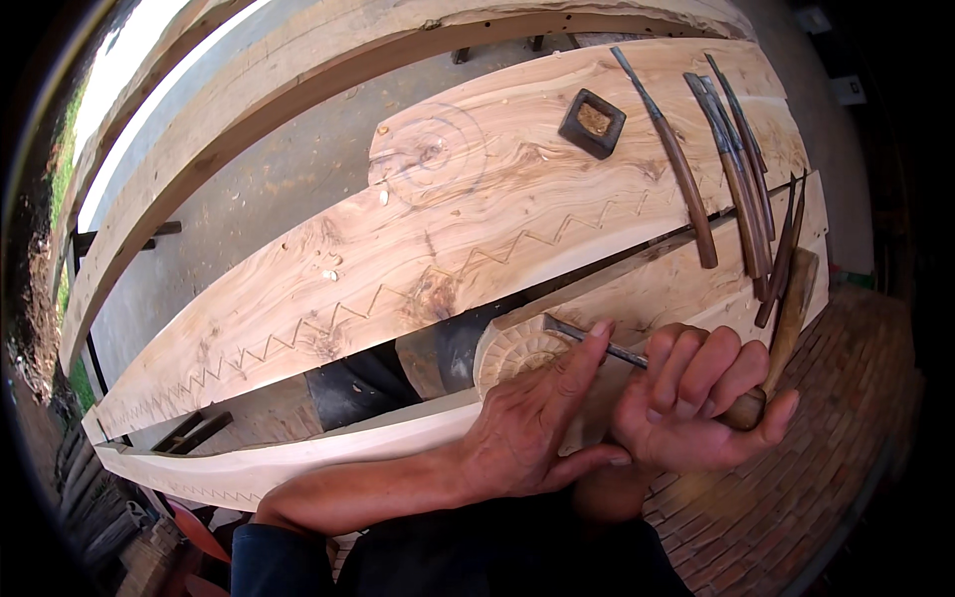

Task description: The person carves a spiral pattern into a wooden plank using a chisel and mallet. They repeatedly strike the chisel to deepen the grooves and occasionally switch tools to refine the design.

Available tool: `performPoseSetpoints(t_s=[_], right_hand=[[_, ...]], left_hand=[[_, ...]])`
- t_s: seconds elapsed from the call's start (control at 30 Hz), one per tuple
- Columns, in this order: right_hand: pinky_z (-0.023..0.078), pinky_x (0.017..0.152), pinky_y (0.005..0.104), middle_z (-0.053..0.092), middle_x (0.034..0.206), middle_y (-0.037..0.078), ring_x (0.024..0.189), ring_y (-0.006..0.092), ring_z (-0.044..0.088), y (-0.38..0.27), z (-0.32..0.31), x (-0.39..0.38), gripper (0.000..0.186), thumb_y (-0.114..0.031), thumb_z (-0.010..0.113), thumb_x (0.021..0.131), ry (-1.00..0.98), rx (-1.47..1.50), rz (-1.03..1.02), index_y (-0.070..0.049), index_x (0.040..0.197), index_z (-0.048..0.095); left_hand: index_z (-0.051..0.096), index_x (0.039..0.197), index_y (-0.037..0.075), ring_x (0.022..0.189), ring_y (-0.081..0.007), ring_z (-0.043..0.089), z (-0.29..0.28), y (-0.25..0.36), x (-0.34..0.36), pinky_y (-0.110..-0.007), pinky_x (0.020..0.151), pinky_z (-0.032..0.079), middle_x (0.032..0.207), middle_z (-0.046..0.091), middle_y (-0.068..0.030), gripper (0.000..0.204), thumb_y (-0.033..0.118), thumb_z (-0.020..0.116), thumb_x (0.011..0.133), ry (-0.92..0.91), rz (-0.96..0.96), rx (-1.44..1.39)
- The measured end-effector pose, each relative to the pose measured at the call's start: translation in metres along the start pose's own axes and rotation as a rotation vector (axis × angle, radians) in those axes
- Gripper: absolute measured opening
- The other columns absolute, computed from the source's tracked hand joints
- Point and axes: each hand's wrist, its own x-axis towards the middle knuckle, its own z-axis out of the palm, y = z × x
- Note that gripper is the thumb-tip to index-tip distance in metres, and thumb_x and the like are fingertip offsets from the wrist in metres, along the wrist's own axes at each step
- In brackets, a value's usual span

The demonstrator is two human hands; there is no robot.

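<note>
My right hand [696, 398] is closed around the wooden handle of a carving gouge [625, 353]; the rounded handle end pokes out beside the palm. Its metal shaft points left, with the tip at the edge of a carved rosette [512, 356] at the rounded end of a pale plank. My left hand [522, 423] lies over that carving, its index finger stretched out against the gouge's shaft and its thumb reaching right. Part of the rosette is hidden under the left hand.
A long curved plank [328, 269] bears an incised zigzag line and pencilled circles. On its right end lie several wooden-handled gouges [686, 189] and a dark square box [593, 123]. A wooden mallet-like tool [793, 313] rests at right. Brick paving [776, 507] spreads below.
</note>
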Motion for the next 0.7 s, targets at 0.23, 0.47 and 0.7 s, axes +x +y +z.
performPoseSetpoints(t_s=[0.23, 0.47, 0.7], right_hand=[[0.032, 0.045, 0.0311, 0.044, 0.061, 0.006, 0.043, 0.0168, 0.036, -0.0003, -0.0011, 0.0002, 0.067, -0.066, 0.032, 0.113, 0.015, -0.025, -0.025, -0.012, 0.075, 0.041], [0.032, 0.044, 0.0317, 0.045, 0.062, 0.007, 0.043, 0.0172, 0.036, -0.0006, 0.0002, 0.0, 0.067, -0.067, 0.033, 0.113, 0.021, -0.021, -0.014, -0.012, 0.075, 0.042], [0.035, 0.045, 0.0322, 0.047, 0.066, 0.009, 0.044, 0.0178, 0.036, -0.0004, -0.0007, -0.0001, 0.067, -0.066, 0.032, 0.114, -0.004, -0.017, -0.011, -0.011, 0.078, 0.043]], left_hand=[[0.021, 0.17, -0.01, 0.119, -0.0391, 0.073, -0.0015, 0.0022, 0.0003, -0.044, 0.093, 0.062, 0.163, 0.052, -0.0304, 0.131, 0.046, 0.097, 0.08, -0.038, -0.039, -0.015], [0.021, 0.17, -0.011, 0.122, -0.0398, 0.072, -0.0014, 0.0028, 0.0014, -0.044, 0.095, 0.062, 0.163, 0.051, -0.0312, 0.13, 0.045, 0.096, 0.081, -0.026, -0.025, -0.013], [0.02, 0.17, -0.011, 0.122, -0.0408, 0.072, -0.0005, 0.0026, 0.0004, -0.044, 0.094, 0.062, 0.164, 0.05, -0.0325, 0.13, 0.045, 0.097, 0.081, -0.025, -0.029, -0.018]])
